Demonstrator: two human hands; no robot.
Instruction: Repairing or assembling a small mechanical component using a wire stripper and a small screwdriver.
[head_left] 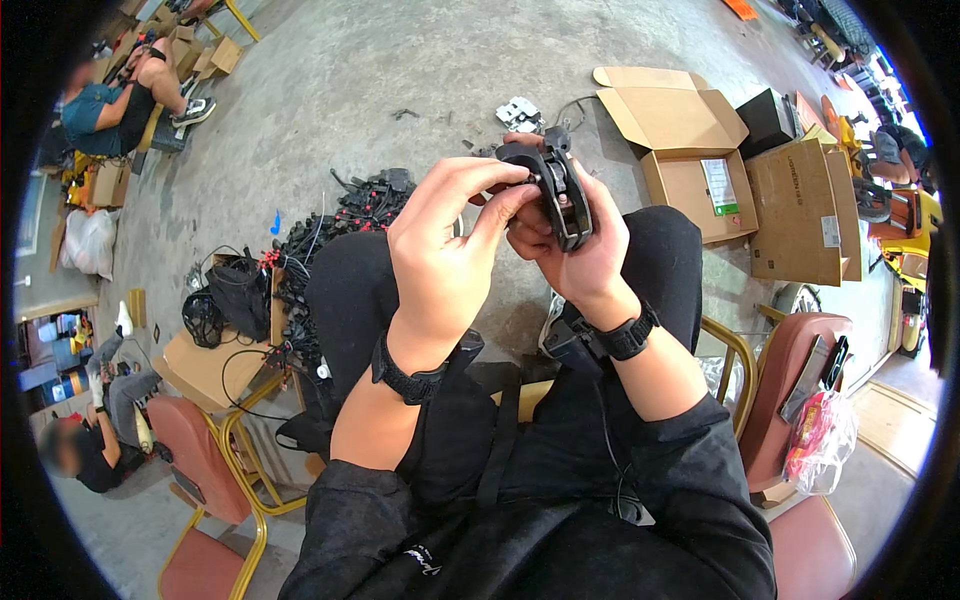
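Note:
My right hand [582,245] is closed around a black mechanical part [566,200] with a slotted body and a silver metal piece inside, held up above my knees. I cannot tell its exact kind. From the left, my left hand [440,230] meets it, thumb and forefinger pinched together at the part's side. Whatever sits between those fingertips is too small to make out. Both wrists carry black straps with small devices.
Silver metal pieces [519,114] lie on the concrete floor ahead. Left of my knees is a heap of black cabled parts [375,200]. An open cardboard box [670,110] stands at right, near red padded chairs [797,400]. Other people sit at far left.

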